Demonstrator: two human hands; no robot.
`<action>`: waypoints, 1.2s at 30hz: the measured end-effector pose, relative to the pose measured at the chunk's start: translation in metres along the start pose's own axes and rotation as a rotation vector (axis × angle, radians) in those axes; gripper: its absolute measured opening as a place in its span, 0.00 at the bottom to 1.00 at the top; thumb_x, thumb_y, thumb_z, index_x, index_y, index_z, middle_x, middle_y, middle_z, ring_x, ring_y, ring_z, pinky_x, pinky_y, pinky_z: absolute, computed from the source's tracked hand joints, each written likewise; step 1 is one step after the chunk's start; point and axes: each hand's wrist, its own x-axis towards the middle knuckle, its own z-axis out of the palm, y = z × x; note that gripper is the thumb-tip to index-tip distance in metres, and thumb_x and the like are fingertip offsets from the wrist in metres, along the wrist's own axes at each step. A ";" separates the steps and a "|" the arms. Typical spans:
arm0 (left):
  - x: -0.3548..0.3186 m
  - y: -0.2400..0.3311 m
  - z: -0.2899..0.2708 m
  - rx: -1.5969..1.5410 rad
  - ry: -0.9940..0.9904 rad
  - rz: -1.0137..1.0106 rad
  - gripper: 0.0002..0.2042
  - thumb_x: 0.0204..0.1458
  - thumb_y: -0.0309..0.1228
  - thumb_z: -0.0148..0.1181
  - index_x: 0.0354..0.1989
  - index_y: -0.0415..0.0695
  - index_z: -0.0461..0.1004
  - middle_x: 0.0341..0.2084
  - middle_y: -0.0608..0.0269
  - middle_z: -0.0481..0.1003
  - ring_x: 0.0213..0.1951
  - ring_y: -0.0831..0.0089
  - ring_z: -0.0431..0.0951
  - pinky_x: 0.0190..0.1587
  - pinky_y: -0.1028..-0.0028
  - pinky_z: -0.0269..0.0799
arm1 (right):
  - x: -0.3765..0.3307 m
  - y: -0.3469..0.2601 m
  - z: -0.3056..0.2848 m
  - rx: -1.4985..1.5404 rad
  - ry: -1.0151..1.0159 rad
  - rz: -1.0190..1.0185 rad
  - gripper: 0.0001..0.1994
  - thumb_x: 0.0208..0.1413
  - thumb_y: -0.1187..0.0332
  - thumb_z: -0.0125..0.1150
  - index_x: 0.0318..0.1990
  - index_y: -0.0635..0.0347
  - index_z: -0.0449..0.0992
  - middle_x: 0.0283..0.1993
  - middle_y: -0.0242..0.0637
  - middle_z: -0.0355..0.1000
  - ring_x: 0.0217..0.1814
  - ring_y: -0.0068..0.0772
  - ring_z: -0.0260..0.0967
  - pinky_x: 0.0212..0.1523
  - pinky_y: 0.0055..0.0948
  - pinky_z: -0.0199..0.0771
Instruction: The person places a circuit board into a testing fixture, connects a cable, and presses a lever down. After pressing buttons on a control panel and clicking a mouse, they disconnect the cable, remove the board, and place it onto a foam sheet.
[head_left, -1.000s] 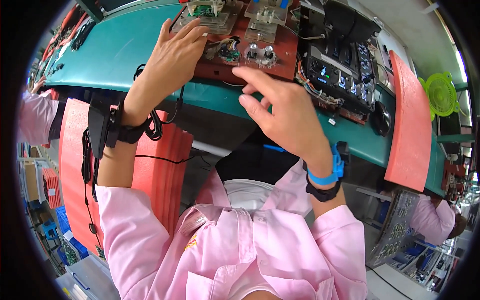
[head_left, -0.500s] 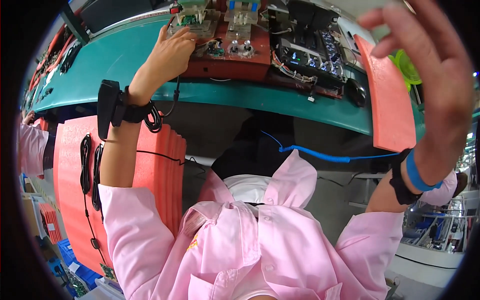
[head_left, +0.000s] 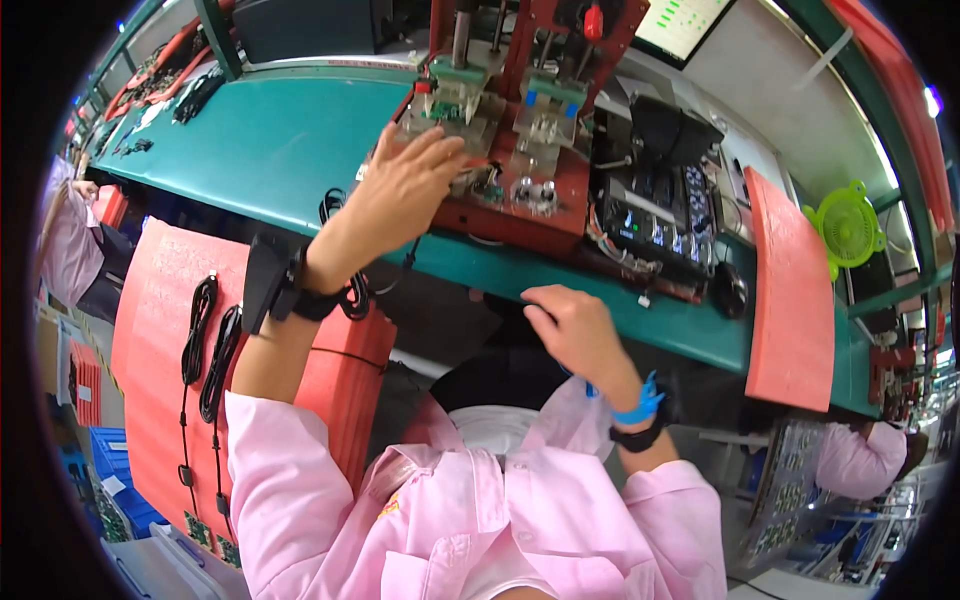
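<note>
My left hand (head_left: 410,190) reaches over the front of a red test fixture (head_left: 515,225), its fingers stretched and slightly spread. Just beyond the fingertips, a small green circuit board (head_left: 452,110) sits in the fixture's clear left holder. Wires and a small board (head_left: 494,178) lie right of the hand. My right hand (head_left: 580,328) hovers by the bench's front edge, below the fixture. Its fingers are loosely bent, with thumb and forefinger apart and nothing visible between them. A blue strap (head_left: 640,402) circles the right wrist; a black device (head_left: 268,285) is strapped to the left.
Black control gear (head_left: 655,225), a mouse (head_left: 730,290) and a pink foam sheet (head_left: 790,300) line the right of the green bench (head_left: 260,140). A green fan (head_left: 848,225) stands beyond. Stacked pink foam (head_left: 165,330) with coiled black cables (head_left: 203,325) rises at my left.
My right hand has come down from the upper right to the bench's front edge. My left hand stays at the fixture, its fingers more spread. The view has shifted, showing more of the fixture.
</note>
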 end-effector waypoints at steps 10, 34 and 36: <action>0.024 0.023 -0.022 -0.078 -0.174 0.010 0.18 0.43 0.30 0.54 0.45 0.39 0.67 0.52 0.60 0.62 0.58 0.64 0.57 0.57 0.53 0.46 | 0.050 -0.004 0.026 0.084 0.213 0.042 0.24 0.45 0.72 0.57 0.53 0.57 0.63 0.32 0.42 0.71 0.29 0.44 0.70 0.29 0.36 0.70; 0.030 0.028 -0.027 -0.154 -0.183 -0.181 0.26 0.42 0.45 0.58 0.46 0.38 0.67 0.55 0.58 0.59 0.60 0.62 0.53 0.59 0.50 0.42 | 0.034 0.015 0.045 0.179 0.238 -0.014 0.24 0.45 0.72 0.56 0.54 0.53 0.63 0.29 0.40 0.70 0.26 0.44 0.68 0.26 0.38 0.70; 0.031 0.037 -0.029 -0.234 -0.249 -0.077 0.27 0.42 0.43 0.59 0.49 0.40 0.65 0.57 0.60 0.57 0.61 0.62 0.52 0.60 0.51 0.40 | 0.024 0.031 0.057 0.181 0.300 -0.105 0.17 0.45 0.72 0.56 0.46 0.54 0.68 0.26 0.38 0.67 0.24 0.43 0.67 0.26 0.36 0.68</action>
